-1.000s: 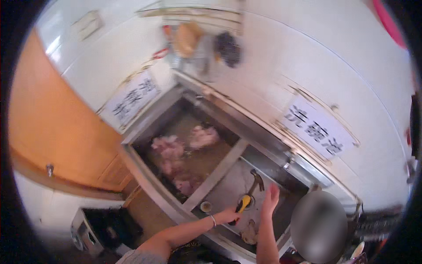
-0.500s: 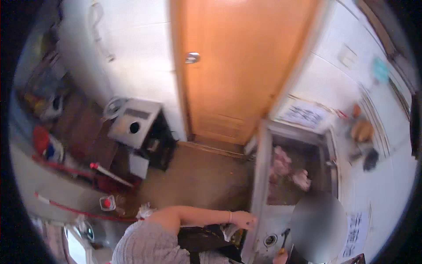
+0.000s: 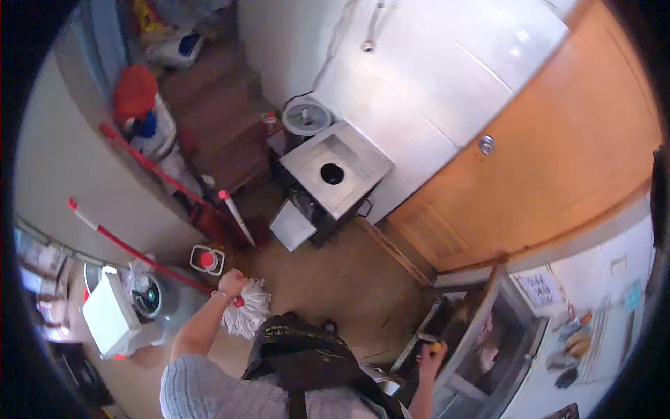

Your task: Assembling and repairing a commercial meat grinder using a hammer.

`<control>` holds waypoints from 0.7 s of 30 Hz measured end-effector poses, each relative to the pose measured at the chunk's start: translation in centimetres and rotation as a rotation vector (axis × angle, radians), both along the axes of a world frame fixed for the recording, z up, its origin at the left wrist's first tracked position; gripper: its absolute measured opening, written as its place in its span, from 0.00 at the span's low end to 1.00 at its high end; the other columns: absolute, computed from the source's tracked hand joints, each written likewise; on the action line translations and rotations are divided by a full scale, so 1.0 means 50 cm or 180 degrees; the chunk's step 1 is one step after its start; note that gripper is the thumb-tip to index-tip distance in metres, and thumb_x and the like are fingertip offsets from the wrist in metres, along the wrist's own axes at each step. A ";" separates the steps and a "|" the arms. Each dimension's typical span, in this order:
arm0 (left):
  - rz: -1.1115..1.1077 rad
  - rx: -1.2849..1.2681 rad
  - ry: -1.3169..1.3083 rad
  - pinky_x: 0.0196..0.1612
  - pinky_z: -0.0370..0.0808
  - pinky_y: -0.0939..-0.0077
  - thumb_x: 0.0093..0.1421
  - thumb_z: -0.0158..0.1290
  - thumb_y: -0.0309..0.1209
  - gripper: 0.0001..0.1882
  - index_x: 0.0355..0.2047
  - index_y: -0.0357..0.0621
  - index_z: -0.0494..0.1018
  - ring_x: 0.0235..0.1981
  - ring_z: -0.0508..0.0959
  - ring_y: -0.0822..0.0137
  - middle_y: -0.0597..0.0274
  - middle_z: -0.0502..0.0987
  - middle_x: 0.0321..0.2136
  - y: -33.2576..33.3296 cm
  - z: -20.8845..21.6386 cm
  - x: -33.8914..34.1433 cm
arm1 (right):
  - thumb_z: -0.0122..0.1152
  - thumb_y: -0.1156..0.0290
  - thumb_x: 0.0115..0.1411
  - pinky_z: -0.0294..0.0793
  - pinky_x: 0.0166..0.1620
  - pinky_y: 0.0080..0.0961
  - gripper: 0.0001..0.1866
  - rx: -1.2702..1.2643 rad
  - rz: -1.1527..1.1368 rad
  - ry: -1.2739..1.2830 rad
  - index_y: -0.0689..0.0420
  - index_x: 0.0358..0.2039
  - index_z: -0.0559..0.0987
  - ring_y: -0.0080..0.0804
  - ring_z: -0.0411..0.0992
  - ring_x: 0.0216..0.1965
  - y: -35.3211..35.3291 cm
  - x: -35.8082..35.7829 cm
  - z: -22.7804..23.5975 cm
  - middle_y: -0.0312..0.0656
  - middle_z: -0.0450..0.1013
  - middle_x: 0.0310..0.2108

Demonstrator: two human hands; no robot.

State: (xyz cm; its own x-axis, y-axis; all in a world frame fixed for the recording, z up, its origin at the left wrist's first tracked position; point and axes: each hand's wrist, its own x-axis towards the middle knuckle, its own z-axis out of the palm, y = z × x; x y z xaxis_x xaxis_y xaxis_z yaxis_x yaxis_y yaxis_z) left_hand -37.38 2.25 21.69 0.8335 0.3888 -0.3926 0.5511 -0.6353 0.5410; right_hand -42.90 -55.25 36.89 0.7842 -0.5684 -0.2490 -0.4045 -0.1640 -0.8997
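Observation:
My left hand [image 3: 233, 283], with a band at the wrist, is closed on a mop where its red handle meets the head. White strands of the mop head [image 3: 246, 320] hang beside and below the fist. The mop's red handle [image 3: 132, 244] slants up to the left, ending in a white and red tip. My right hand [image 3: 430, 357] is at the near side of the sink, closed on a small tool [image 3: 436, 347] with a yellow handle. The tool's head is mostly hidden now.
A sink [image 3: 481, 307] with pale pink pieces in it stands at right. Ahead is a square metal stove [image 3: 342, 167], with a lidded pot [image 3: 307, 116] behind. A white-capped bottle [image 3: 207, 260] and a grey bin [image 3: 167, 297] are at left. An orange door [image 3: 537, 153] is far right.
My view has turned left. My left hand has gone from the sink edge to the mop and closed on it. My right hand still holds the yellow-handled tool, now turned differently.

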 end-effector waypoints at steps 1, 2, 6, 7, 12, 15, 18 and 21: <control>0.0116 -0.0051 0.0030 0.40 0.71 0.64 0.46 0.52 0.42 0.19 0.32 0.41 0.73 0.35 0.75 0.52 0.49 0.75 0.31 0.025 -0.032 -0.030 | 0.57 0.71 0.51 0.67 0.33 0.24 0.20 -0.0224 0.0473 0.0100 0.57 0.44 0.66 0.26 0.65 0.28 0.013 0.059 -0.054 0.37 0.65 0.33; 0.0650 -0.0286 -0.0054 0.39 0.71 0.64 0.46 0.52 0.42 0.18 0.32 0.41 0.73 0.34 0.75 0.52 0.49 0.76 0.30 0.039 -0.065 -0.056 | 0.58 0.70 0.50 0.67 0.31 0.25 0.18 -0.0762 0.1334 -0.0184 0.58 0.41 0.68 0.27 0.65 0.26 0.031 0.126 -0.098 0.38 0.65 0.31; 0.1537 -0.0701 0.0323 0.35 0.73 0.69 0.47 0.52 0.40 0.17 0.31 0.39 0.73 0.30 0.77 0.58 0.52 0.76 0.26 -0.003 -0.167 -0.227 | 0.61 0.63 0.47 0.66 0.31 0.28 0.18 -0.1377 0.2933 0.0188 0.62 0.33 0.70 0.32 0.67 0.26 0.219 0.335 -0.179 0.44 0.68 0.24; 0.1864 -0.1128 0.0480 0.34 0.73 0.70 0.47 0.53 0.40 0.17 0.31 0.38 0.73 0.28 0.77 0.60 0.54 0.76 0.25 -0.023 -0.196 -0.282 | 0.62 0.60 0.46 0.67 0.31 0.29 0.20 -0.1414 0.3210 0.0056 0.63 0.33 0.70 0.35 0.69 0.27 0.260 0.371 -0.219 0.47 0.69 0.24; 0.3013 -0.2454 0.0435 0.25 0.72 0.77 0.48 0.54 0.36 0.15 0.31 0.36 0.71 0.21 0.75 0.69 0.58 0.75 0.23 -0.161 -0.180 -0.505 | 0.58 0.53 0.49 0.68 0.35 0.34 0.24 -0.1541 0.3763 0.0640 0.64 0.33 0.71 0.49 0.70 0.32 0.500 0.523 -0.297 0.55 0.70 0.27; 0.3812 -0.2815 0.0568 0.23 0.71 0.78 0.50 0.54 0.34 0.13 0.32 0.36 0.70 0.20 0.74 0.69 0.58 0.74 0.23 -0.213 -0.150 -0.538 | 0.53 0.53 0.54 0.68 0.27 0.30 0.22 -0.1730 0.3727 0.0139 0.63 0.32 0.70 0.40 0.70 0.23 0.573 0.589 -0.356 0.48 0.70 0.21; 0.3983 -0.2529 0.0714 0.21 0.70 0.79 0.51 0.53 0.33 0.13 0.33 0.37 0.69 0.20 0.74 0.69 0.59 0.74 0.24 -0.248 -0.116 -0.534 | 0.47 0.54 0.58 0.63 0.17 0.22 0.20 -0.0751 0.3305 0.0701 0.61 0.32 0.70 0.26 0.66 0.15 0.599 0.634 -0.412 0.39 0.66 0.16; 0.3963 -0.2542 0.0736 0.22 0.69 0.81 0.52 0.53 0.33 0.13 0.35 0.39 0.69 0.21 0.74 0.70 0.61 0.74 0.26 -0.256 -0.119 -0.523 | 0.43 0.54 0.60 0.57 0.13 0.16 0.18 -0.0545 0.3255 0.0710 0.58 0.31 0.69 0.16 0.59 0.12 0.649 0.663 -0.385 0.32 0.61 0.14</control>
